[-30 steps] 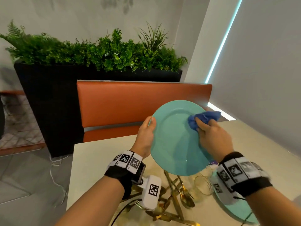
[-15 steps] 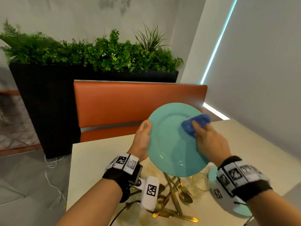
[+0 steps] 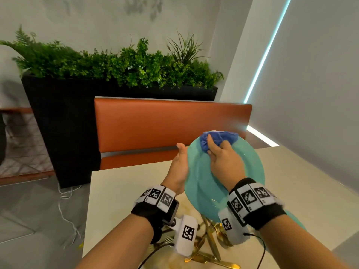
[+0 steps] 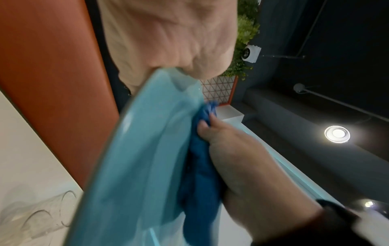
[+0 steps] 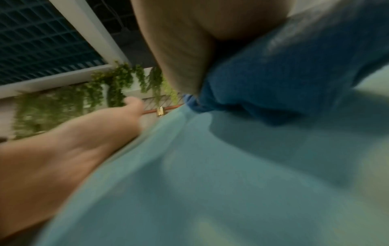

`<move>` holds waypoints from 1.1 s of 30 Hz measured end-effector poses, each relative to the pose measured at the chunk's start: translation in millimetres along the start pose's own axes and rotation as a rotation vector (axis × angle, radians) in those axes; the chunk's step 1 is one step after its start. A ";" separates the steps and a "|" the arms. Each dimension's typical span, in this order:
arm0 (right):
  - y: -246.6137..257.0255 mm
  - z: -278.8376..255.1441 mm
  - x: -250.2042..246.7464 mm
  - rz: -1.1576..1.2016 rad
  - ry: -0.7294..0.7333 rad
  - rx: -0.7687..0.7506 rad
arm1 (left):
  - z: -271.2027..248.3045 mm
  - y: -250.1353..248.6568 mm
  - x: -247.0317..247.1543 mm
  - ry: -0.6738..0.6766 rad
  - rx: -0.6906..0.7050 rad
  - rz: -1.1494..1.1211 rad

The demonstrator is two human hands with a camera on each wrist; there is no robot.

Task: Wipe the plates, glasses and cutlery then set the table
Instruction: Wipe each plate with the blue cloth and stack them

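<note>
A teal plate (image 3: pixel 250 167) (image 4: pixel 134 158) (image 5: pixel 210 183) is held tilted above the table. My left hand (image 3: pixel 179 167) (image 4: pixel 168 38) grips its left rim, thumb on the front. My right hand (image 3: pixel 223 160) (image 4: pixel 235 158) presses a bunched blue cloth (image 3: pixel 219 139) (image 4: pixel 202 166) (image 5: pixel 284 79) against the plate's upper face near the top rim. Gold cutlery (image 3: pixel 209 247) lies in a heap on the table below the plate. A second teal plate (image 3: pixel 297 222) peeks out behind my right wrist. Clear glasses (image 4: pixel 42 214) lie on the table in the left wrist view.
The beige table (image 3: pixel 120 191) stretches ahead to an orange bench back (image 3: pixel 165 125). Behind the bench stands a black planter (image 3: pixel 64 117) with green plants. A grey wall (image 3: pixel 314 94) runs along the right side.
My right hand has slid the cloth from the plate's right side up and left to its top rim. The plate has tipped more edge-on toward me. The left hand keeps its hold.
</note>
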State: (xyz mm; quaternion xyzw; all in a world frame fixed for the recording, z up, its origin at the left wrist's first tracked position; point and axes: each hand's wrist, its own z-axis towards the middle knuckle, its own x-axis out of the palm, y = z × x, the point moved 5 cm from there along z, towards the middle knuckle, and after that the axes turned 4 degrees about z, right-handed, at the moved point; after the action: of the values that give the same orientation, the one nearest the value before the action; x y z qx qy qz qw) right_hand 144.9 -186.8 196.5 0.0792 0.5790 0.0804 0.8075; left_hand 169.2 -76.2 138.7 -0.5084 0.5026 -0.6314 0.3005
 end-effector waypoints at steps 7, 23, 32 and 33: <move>-12.5 9.7 -3.7 0.030 -0.059 0.085 | 2.6 0.8 -0.9 0.013 0.022 -0.004; -106.1 -81.6 13.3 -0.298 0.498 -0.173 | 18.1 21.1 8.6 0.043 -0.055 -0.158; -116.3 -41.0 -3.6 -0.018 -0.160 -0.032 | 32.4 38.4 100.5 0.180 -0.017 -0.048; -113.9 -51.9 9.3 -0.021 -0.087 -0.107 | 36.3 39.7 106.5 0.162 -0.003 -0.048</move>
State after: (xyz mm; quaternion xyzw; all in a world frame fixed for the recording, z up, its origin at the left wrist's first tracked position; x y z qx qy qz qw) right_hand 103.0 -294.0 146.3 0.0331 0.5388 0.0990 0.8359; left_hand 166.0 -195.4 136.7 -0.4679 0.5140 -0.6766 0.2429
